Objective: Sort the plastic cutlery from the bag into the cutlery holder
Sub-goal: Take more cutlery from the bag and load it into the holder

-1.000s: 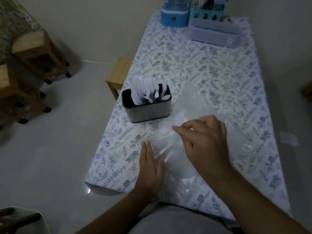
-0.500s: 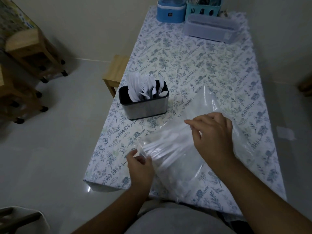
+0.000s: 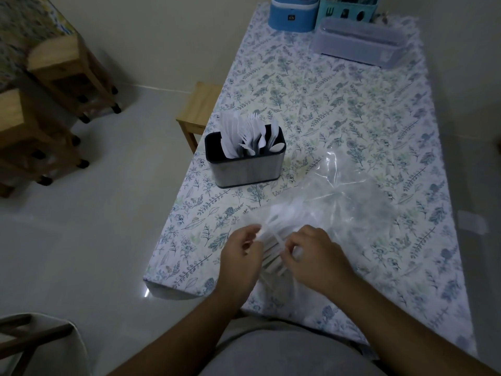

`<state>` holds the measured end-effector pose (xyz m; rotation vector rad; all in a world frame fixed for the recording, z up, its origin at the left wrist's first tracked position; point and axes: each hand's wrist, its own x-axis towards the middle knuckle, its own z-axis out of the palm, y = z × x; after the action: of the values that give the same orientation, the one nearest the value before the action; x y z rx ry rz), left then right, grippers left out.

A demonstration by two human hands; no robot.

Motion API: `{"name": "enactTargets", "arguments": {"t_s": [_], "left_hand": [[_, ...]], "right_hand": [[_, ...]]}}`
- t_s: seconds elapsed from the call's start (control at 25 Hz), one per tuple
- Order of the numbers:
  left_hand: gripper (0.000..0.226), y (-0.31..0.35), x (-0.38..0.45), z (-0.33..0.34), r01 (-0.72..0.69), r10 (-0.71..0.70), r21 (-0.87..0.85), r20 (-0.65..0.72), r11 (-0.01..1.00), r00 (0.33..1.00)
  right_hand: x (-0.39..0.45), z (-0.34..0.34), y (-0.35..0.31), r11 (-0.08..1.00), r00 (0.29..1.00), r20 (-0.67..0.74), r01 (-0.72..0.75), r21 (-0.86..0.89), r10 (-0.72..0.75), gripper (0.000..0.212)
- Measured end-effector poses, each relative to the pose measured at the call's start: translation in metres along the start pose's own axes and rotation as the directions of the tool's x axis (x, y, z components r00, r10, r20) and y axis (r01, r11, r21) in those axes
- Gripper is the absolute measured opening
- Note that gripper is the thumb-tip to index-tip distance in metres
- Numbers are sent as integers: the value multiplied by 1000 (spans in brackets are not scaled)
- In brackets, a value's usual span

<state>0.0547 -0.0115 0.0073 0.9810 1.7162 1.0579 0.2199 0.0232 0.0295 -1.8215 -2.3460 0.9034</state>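
A clear plastic bag (image 3: 349, 202) lies on the table (image 3: 325, 109) in front of me. Inside its near end shows a bundle of white plastic cutlery (image 3: 272, 248). My left hand (image 3: 240, 256) grips the bag's near left end beside the bundle, fingers curled. My right hand (image 3: 314, 256) pinches the bag at the bundle's right side. The dark metal cutlery holder (image 3: 246, 166) stands upright to the far left of the bag, with several white forks, knives and spoons (image 3: 249, 137) sticking out of it.
A blue box (image 3: 294, 12), a teal organiser (image 3: 349, 9) and a grey lidded tray (image 3: 357, 42) stand at the table's far end. A wooden stool (image 3: 199, 115) is at the table's left side. Wooden carts (image 3: 54, 85) stand on the floor at left.
My right hand came back from the bag's middle to its near end next to my left hand. Both hands now hold the bag around the cutlery bundle.
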Motion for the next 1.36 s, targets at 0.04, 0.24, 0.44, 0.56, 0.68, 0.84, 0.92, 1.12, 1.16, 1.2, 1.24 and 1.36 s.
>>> {"name": "enactTargets", "arguments": {"t_s": [0.04,0.24,0.44,0.56,0.68,0.84,0.92,1.12,1.16,1.2,1.24,1.36], "left_hand": [[34,-6,0,-3,-180,172,197,54,964,984],[75,-23,15,18,-419,227,649,363,634,904],[56,1,27,43,-291,7,836,325,465,946],[34,10,35,48,-271,0,826,312,494,950],[30,11,41,53,-282,-45,823,348,493,936],[27,11,42,59,-264,-67,816,345,514,936],[23,11,41,61,-249,-80,825,333,507,940],[27,9,34,57,-274,-50,822,343,499,938],[27,8,32,55,-286,-36,811,352,511,935],[27,7,30,53,-294,-28,792,365,535,931],[28,5,28,50,-297,-24,770,375,564,927],[42,-1,24,41,-292,-25,713,398,637,917]], "right_hand": [[3,-1,6,994,1000,-25,-1,106,4,14],[12,-10,18,931,999,-41,42,361,-29,12],[13,-12,14,892,992,-102,-24,452,78,14],[13,-13,12,869,983,-129,-48,492,127,14],[11,-17,12,862,978,-154,-48,504,144,13],[11,-19,15,866,974,-176,-36,499,142,12],[11,-18,16,865,971,-193,-26,500,140,12],[11,-15,21,875,969,-221,13,484,108,6],[11,-14,22,882,967,-233,23,471,99,5],[11,-12,23,889,965,-245,30,456,93,6],[12,-11,23,896,964,-253,36,444,87,10],[10,-10,20,889,986,-164,68,453,9,33]]}}
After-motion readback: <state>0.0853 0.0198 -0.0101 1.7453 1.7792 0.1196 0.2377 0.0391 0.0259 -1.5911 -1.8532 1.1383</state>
